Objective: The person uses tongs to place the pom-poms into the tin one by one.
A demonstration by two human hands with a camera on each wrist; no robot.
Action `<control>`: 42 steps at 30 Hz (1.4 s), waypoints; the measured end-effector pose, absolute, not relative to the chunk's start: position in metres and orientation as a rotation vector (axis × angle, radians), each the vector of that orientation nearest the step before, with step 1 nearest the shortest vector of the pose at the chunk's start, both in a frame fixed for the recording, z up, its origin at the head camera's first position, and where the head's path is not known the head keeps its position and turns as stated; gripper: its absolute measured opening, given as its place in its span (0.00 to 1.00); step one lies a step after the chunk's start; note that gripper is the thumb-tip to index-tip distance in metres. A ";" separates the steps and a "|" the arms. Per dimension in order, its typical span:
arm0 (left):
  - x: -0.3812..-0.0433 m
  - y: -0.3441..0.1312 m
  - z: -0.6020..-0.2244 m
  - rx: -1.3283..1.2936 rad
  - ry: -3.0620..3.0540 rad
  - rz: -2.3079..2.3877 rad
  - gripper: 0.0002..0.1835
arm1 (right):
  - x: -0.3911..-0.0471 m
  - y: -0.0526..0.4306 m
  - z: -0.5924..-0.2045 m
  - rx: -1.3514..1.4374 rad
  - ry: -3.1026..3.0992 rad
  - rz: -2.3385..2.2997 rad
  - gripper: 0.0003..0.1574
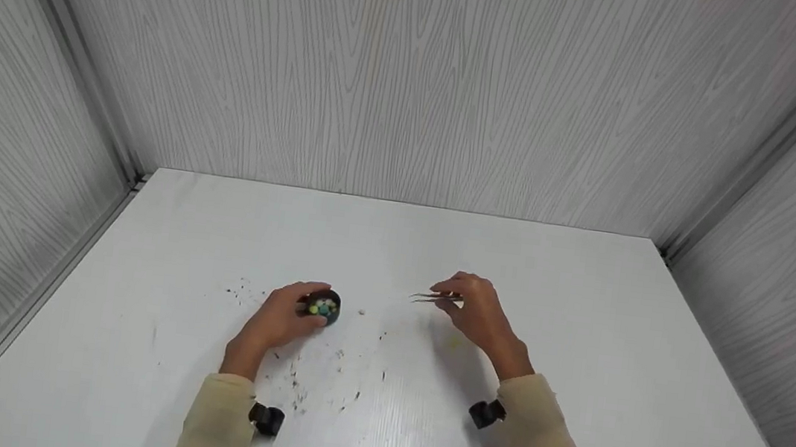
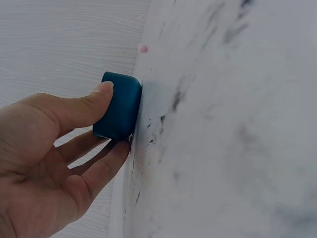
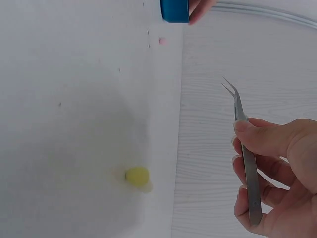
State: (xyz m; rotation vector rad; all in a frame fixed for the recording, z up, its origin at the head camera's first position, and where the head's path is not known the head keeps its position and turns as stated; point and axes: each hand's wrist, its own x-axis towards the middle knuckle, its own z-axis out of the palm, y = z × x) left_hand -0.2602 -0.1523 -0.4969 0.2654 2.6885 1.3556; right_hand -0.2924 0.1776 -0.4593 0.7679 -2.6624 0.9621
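Observation:
My left hand [image 1: 277, 318] holds a small blue cup [image 2: 120, 106] at the table, thumb on one side and fingers on the other. Several small coloured balls [image 1: 323, 308] in yellow, green, blue and pale tones show inside it from above. To the right, my right hand [image 1: 479, 315] pinches metal tweezers [image 3: 251, 173] between thumb and fingers, raised over the table. Their bent tips point left, slightly apart, with nothing between them. A small pink ball [image 3: 162, 40] lies on the table just right of the cup, between the two hands.
A yellow spot or ball [image 3: 137, 176] is on the white table [image 1: 583, 312] below my right hand. Dark crumbs [image 1: 293, 384] are scattered around and in front of the left hand. Grey wood-grain panels [image 1: 414, 83] stand at the back and both sides.

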 end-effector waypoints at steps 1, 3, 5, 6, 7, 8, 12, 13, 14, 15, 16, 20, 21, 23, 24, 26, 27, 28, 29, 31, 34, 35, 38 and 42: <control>-0.261 -0.152 -0.497 0.253 2.687 1.354 0.31 | -0.292 0.182 -0.459 0.766 -2.662 0.958 0.12; -0.262 -0.152 -0.497 0.234 2.685 1.350 0.32 | -0.291 0.189 -0.460 0.762 -2.664 0.944 0.12; -0.263 -0.152 -0.498 0.229 2.686 1.339 0.32 | -0.290 0.197 -0.460 0.750 -2.669 0.933 0.12; -0.262 -0.152 -0.497 0.229 2.689 1.334 0.32 | -0.290 0.201 -0.460 0.737 -2.673 0.937 0.11; -0.262 -0.152 -0.498 0.228 2.692 1.331 0.32 | -0.290 0.205 -0.461 0.722 -2.677 0.944 0.11; -0.262 -0.152 -0.498 0.230 2.695 1.326 0.32 | -0.290 0.209 -0.461 0.709 -2.678 0.949 0.11; -0.262 -0.152 -0.497 0.237 2.702 1.317 0.31 | -0.290 0.223 -0.462 0.665 -2.691 0.963 0.11; -0.262 -0.152 -0.497 0.235 2.702 1.316 0.31 | -0.290 0.226 -0.462 0.658 -2.699 0.962 0.11; -0.262 -0.152 -0.497 0.233 2.699 1.318 0.31 | -0.291 0.229 -0.462 0.654 -2.707 0.957 0.11; -0.262 -0.152 -0.497 0.228 2.698 1.319 0.31 | -0.291 0.231 -0.462 0.652 -2.716 0.951 0.11; -0.262 -0.152 -0.496 0.228 2.697 1.316 0.32 | -0.291 0.233 -0.462 0.648 -2.727 0.949 0.11; -0.261 -0.152 -0.495 0.229 2.698 1.313 0.32 | -0.291 0.239 -0.463 0.627 -2.776 0.960 0.12; -0.260 -0.152 -0.495 0.231 2.700 1.312 0.31 | -0.291 0.240 -0.463 0.620 -2.790 0.966 0.12; -0.260 -0.152 -0.495 0.229 2.699 1.316 0.31 | -0.292 0.241 -0.465 0.607 -2.816 0.965 0.12; -0.260 -0.152 -0.495 0.223 2.697 1.321 0.31 | -0.292 0.241 -0.466 0.601 -2.829 0.959 0.12; -0.260 -0.152 -0.496 0.215 2.692 1.327 0.32 | -0.292 0.242 -0.468 0.596 -2.850 0.941 0.12; -0.260 -0.152 -0.496 0.214 2.690 1.329 0.32 | -0.293 0.243 -0.469 0.601 -2.855 0.933 0.12; -0.260 -0.152 -0.496 0.208 2.687 1.332 0.32 | -0.293 0.244 -0.470 0.604 -2.859 0.928 0.12; -0.260 -0.151 -0.496 0.206 2.685 1.339 0.31 | -0.293 0.245 -0.472 0.606 -2.862 0.928 0.12; -0.260 -0.152 -0.497 0.218 2.690 1.342 0.31 | -0.294 0.246 -0.474 0.620 -2.859 0.937 0.11; -0.260 -0.152 -0.497 0.230 2.694 1.351 0.31 | -0.295 0.247 -0.477 0.636 -2.853 0.935 0.11; -0.260 -0.152 -0.498 0.238 2.695 1.352 0.31 | -0.295 0.247 -0.478 0.635 -2.852 0.932 0.11; -0.261 -0.152 -0.498 0.243 2.695 1.354 0.31 | -0.296 0.246 -0.479 0.628 -2.857 0.915 0.11; -0.261 -0.153 -0.497 0.246 2.696 1.352 0.31 | -0.296 0.245 -0.481 0.605 -2.867 0.910 0.11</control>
